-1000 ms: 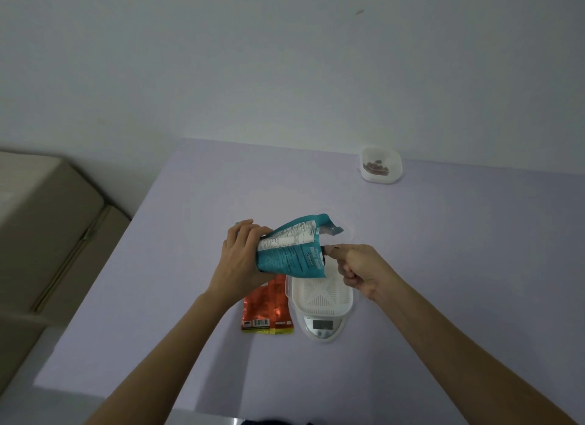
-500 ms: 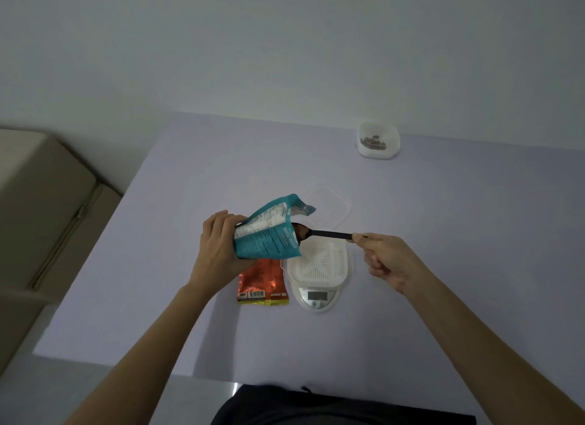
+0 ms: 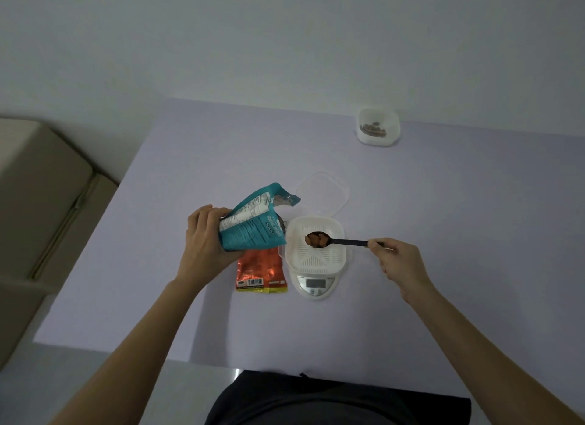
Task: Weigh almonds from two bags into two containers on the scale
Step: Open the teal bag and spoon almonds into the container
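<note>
The left hand (image 3: pixel 205 234) is raised above the table, fingers and thumb wrapped round the lower part of a teal foil bag (image 3: pixel 253 226) that tilts with its torn mouth up and to the right. The right hand (image 3: pixel 399 261) reaches in from the right, thumb and curled fingers pinching the end of a thin black spoon (image 3: pixel 346 242) held about level. Half a second ago the spoon's bowl sat at the bag's mouth; now it is out and over the white slotted plastic container (image 3: pixel 316 263), carrying a few brown almonds (image 3: pixel 317 239). That container stands on a small white digital scale (image 3: pixel 315 287), with an orange foil bag (image 3: pixel 261 271) lying flat just to its left and a clear plastic lid (image 3: pixel 323 191) just behind. A second white container (image 3: pixel 378 139) holding almonds sits near the far edge of the pale lilac table (image 3: pixel 459 203), well apart; bare tabletop stretches right of the scale and toward the near edge.
</note>
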